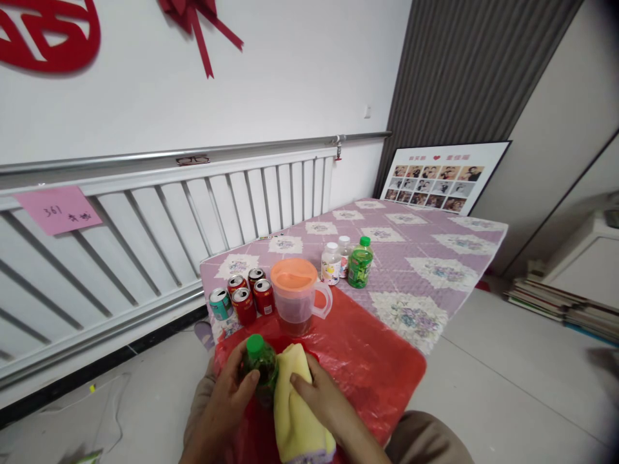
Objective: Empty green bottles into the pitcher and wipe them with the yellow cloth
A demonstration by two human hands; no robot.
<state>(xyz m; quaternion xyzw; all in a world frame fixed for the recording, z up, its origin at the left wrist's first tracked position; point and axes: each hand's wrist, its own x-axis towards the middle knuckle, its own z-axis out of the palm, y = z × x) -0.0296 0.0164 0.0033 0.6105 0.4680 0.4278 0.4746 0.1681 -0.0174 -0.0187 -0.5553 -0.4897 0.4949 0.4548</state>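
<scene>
My left hand is wrapped round a green-capped plastic bottle, which stands tilted slightly over the red plastic sheet. In my right hand a yellow cloth is gripped, its folds hanging down beside the bottle and touching or nearly touching it. Just beyond both hands stands a clear plastic pitcher with an orange lid and some brownish liquid at its bottom. What my right fingers do behind the cloth is hidden.
Left of the pitcher are several cans, red ones and a teal one. Behind it to the right stand two white-capped bottles and another green-capped bottle. A quilted floral cloth covers the table, beside a white radiator.
</scene>
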